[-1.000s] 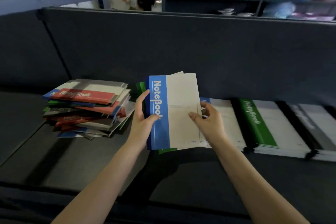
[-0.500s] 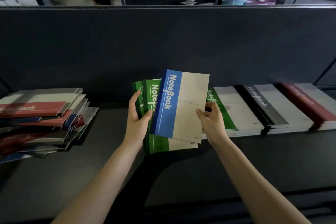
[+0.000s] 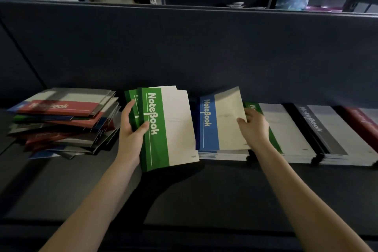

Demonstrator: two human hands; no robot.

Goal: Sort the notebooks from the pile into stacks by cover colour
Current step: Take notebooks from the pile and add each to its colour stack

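Observation:
My left hand (image 3: pixel 132 131) grips two green notebooks (image 3: pixel 169 127) by their spines, held above the dark table. My right hand (image 3: pixel 253 128) pinches the right edge of a blue notebook (image 3: pixel 222 118), which lies tilted on top of the blue stack (image 3: pixel 223 154). To the right lie a green stack (image 3: pixel 286 131), a black stack (image 3: pixel 327 131) and a red stack (image 3: pixel 366 120) at the frame edge. The unsorted mixed pile (image 3: pixel 63 120) sits at the left.
A dark partition wall (image 3: pixel 194 47) rises behind the table. Bare dark table surface (image 3: pixel 194 194) lies in front of the stacks. Shelves and people show beyond the partition.
My right hand has drawn the blue notebook off the green ones and moved it right, down onto the blue stack. My left hand keeps the green notebooks.

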